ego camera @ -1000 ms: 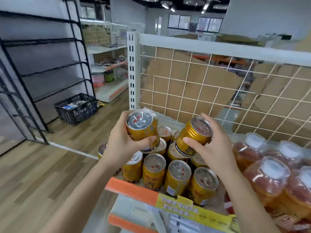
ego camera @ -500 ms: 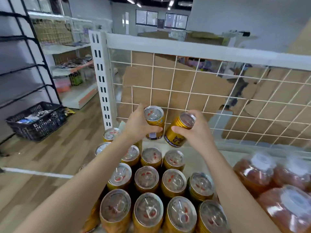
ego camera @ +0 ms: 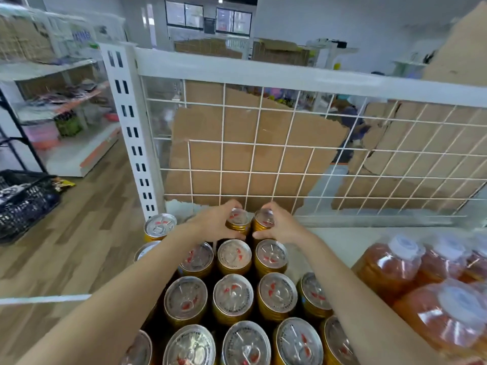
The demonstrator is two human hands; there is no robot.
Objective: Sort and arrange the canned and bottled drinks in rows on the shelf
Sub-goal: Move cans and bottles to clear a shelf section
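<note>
The shelf is a white flat deck closed at the rear by a white wire grid panel and a slotted upright at the rear left corner. Gold cans with silver lids stand upright in close rows on the left portion. Orange bottles with white caps stand grouped at the right. A bare strip of deck separates the two groups.

basket: black crate on the floor, left edge, contents blurred
floor: wood planks, left, with a white line across the near part
cardboard: brown sheets standing upright, far centre
side shelving: white, far left, blurred goods
windows: dark panes, far wall
</note>
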